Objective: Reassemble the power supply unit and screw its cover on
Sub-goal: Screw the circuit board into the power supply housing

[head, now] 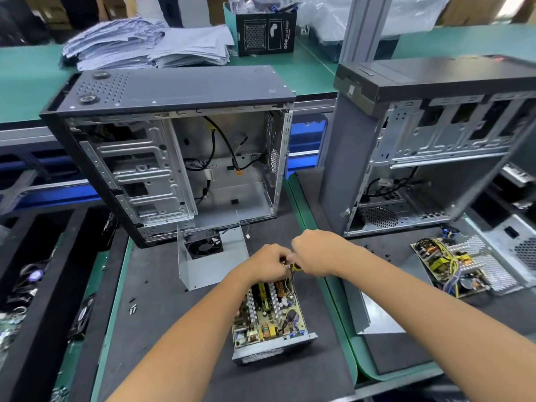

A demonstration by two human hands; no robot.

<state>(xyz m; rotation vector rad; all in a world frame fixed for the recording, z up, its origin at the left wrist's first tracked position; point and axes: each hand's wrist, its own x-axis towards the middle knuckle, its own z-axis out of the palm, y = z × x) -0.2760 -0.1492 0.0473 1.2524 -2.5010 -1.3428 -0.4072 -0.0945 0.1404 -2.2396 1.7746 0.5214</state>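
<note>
Down on the dark mat, front and centre: opened power supply unit, circuit board bared, coils and capacitors facing up, perforated metal wall towards the viewer. Over its far end, both hands bunched together. Left hand curled, fingertips pinching something small at the top edge of the board, too hidden to name. Right hand closed round a yellow-and-black screwdriver, only a sliver of handle peeking out under the palm, tip buried between the two hands. Just beyond, upright on the mat: bent sheet-metal cover with its black fan fixed inside, apart from the unit. A few loose screws scattered to the left, well apart from the board. Behind the cover, an open computer case, side panel off, black cables dangling within. To the right, a second open case leaning, and near it another bare board with yellow wires lying on a perforated panel. Far back on the green bench: a stack of papers and a black carton.
</note>
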